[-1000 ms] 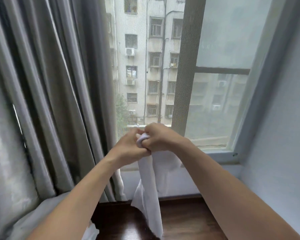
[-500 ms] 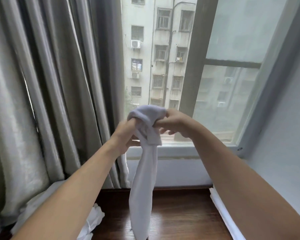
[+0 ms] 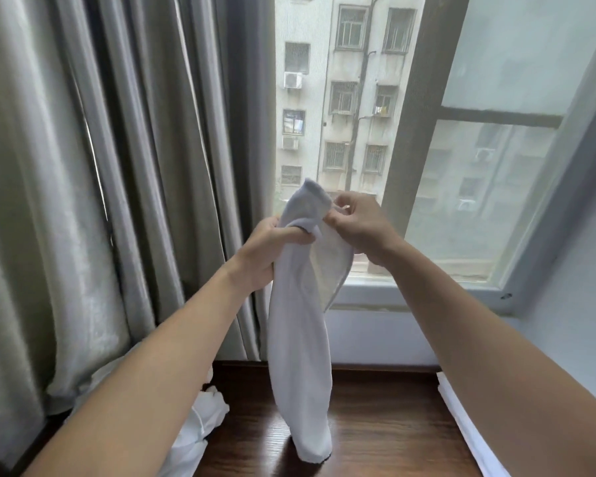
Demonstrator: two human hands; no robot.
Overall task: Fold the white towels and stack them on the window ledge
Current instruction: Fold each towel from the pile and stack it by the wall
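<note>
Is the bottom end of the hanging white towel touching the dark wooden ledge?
Cannot tell. In the head view the white towel hangs down over the dark wooden ledge, but neither contact nor a gap shows plainly.

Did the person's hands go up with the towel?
Yes. The left hand and right hand have risen with the white towel; its lower end, earlier below the picture's edge, now hangs over the wooden ledge.
</note>
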